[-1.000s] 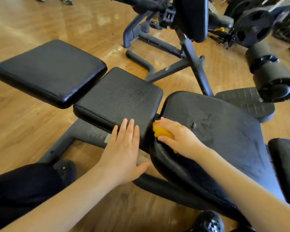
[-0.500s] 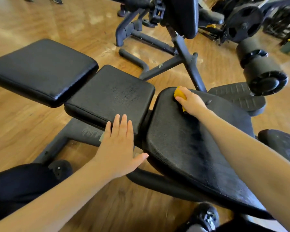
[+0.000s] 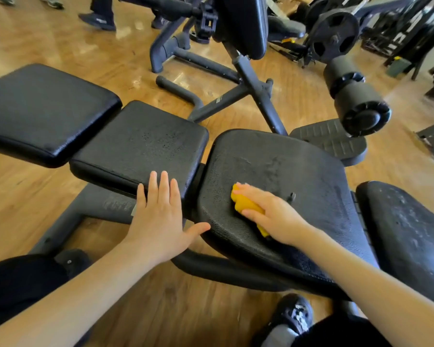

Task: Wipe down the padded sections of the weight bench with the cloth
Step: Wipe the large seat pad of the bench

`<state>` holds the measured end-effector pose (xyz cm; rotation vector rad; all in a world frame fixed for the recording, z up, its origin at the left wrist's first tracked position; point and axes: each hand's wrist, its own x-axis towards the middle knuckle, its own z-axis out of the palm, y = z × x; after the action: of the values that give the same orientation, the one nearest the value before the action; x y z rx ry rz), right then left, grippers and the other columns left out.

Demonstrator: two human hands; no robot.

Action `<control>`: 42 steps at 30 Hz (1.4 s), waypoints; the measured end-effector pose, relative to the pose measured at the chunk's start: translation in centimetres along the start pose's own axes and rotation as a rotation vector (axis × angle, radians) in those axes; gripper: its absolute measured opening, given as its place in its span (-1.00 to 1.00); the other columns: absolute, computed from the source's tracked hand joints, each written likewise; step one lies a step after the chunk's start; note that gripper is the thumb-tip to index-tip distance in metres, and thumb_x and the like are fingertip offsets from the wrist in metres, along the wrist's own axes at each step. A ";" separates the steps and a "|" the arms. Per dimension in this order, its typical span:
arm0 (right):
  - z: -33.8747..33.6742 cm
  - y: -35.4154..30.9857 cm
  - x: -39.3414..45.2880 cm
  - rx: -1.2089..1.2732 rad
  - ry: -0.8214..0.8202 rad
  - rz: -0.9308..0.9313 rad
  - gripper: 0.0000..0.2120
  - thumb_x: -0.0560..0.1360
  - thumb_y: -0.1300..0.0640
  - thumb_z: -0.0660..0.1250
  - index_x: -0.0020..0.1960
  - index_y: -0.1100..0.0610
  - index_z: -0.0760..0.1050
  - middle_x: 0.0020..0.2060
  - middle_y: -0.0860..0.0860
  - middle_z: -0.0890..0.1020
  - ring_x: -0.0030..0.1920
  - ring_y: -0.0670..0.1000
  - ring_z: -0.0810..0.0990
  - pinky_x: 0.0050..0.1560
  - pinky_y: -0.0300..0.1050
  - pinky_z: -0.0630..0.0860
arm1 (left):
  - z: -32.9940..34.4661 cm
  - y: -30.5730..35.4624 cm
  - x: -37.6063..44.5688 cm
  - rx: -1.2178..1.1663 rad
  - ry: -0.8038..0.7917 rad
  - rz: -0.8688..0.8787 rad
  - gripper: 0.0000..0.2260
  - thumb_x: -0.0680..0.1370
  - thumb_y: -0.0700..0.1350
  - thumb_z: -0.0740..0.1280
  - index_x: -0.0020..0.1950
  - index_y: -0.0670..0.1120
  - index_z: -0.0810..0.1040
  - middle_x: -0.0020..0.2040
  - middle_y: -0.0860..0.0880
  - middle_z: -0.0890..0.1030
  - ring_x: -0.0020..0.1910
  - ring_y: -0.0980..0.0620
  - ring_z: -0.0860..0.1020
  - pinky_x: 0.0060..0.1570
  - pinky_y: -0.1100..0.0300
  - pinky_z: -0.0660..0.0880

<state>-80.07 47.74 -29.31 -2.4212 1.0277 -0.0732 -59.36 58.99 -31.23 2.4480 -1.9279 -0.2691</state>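
The floor (image 3: 48, 196) is glossy wood planks, with dark gym machines (image 3: 236, 46) across the far side and a foam roller (image 3: 356, 101) at the far right. The bench (image 3: 105, 204) runs left to right in four black pads: the far-left pad (image 3: 43, 113), the second pad (image 3: 140, 149), the seat pad (image 3: 286, 176) and a worn pad (image 3: 406, 231) at the right edge. The left hand (image 3: 158, 219) lies flat, fingers straight and together, on the near edge of the second pad — thumb spread toward the seat pad. The right hand (image 3: 273, 216) presses a bunched yellow cloth (image 3: 246, 206) onto the seat pad near its left edge, fingers curled over it. A shoe (image 3: 293, 314) shows below.
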 end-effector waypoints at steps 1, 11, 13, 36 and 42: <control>-0.6 0.8 0.9 0.009 0.023 0.035 -0.50 0.56 0.03 0.21 0.46 -0.08 0.16 0.42 -0.25 0.21 0.44 -0.21 0.13 0.42 -0.24 0.05 | 0.1 0.0 0.0 0.000 0.005 0.000 0.04 0.23 0.48 -0.27 0.50 -0.20 -0.22 0.52 -0.22 -0.19 0.48 -0.20 -0.23 0.42 -0.14 -0.12; -0.6 0.7 3.2 -0.103 0.179 0.250 -0.51 0.58 0.05 0.16 0.47 0.05 0.15 0.49 -0.03 0.19 0.49 0.01 0.14 0.44 -0.11 0.08 | 0.2 0.8 0.2 -0.007 0.040 -0.035 0.09 0.18 0.48 -0.36 0.50 -0.24 -0.16 0.52 -0.25 -0.12 0.48 -0.24 -0.18 0.42 -0.16 -0.08; 0.9 -0.9 0.2 -0.092 0.119 0.114 -0.50 0.57 0.03 0.17 0.48 -0.01 0.13 0.49 -0.12 0.17 0.49 -0.09 0.10 0.46 -0.16 0.03 | 0.2 1.1 0.3 0.008 0.042 -0.053 0.08 0.19 0.48 -0.34 0.50 -0.23 -0.16 0.52 -0.25 -0.12 0.48 -0.24 -0.16 0.41 -0.17 -0.07; -0.3 5.4 -8.8 0.026 0.190 0.227 -0.55 0.57 0.03 0.19 0.44 -0.07 0.23 0.43 -0.24 0.22 0.43 -0.23 0.12 0.45 -0.25 0.04 | -0.2 7.6 0.3 -0.021 -0.049 0.369 -0.22 0.49 0.36 -0.06 0.52 -0.12 -0.12 0.54 -0.09 -0.14 0.50 -0.07 -0.20 0.47 -0.01 -0.18; -2.7 10.5 -9.6 0.336 0.411 0.517 -0.57 0.56 0.06 0.22 0.41 -0.06 0.28 0.20 -0.13 0.49 -0.14 -0.11 0.52 -0.18 -0.28 0.43 | 0.9 9.7 0.1 -0.013 -0.026 0.453 -0.25 0.52 0.33 -0.07 0.52 -0.14 -0.10 0.54 -0.08 -0.11 0.50 -0.04 -0.18 0.45 0.04 -0.17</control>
<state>-94.46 47.01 -30.56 -1.8147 1.6448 -0.5335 -68.80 56.62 -30.96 1.9283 -2.4022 -0.2976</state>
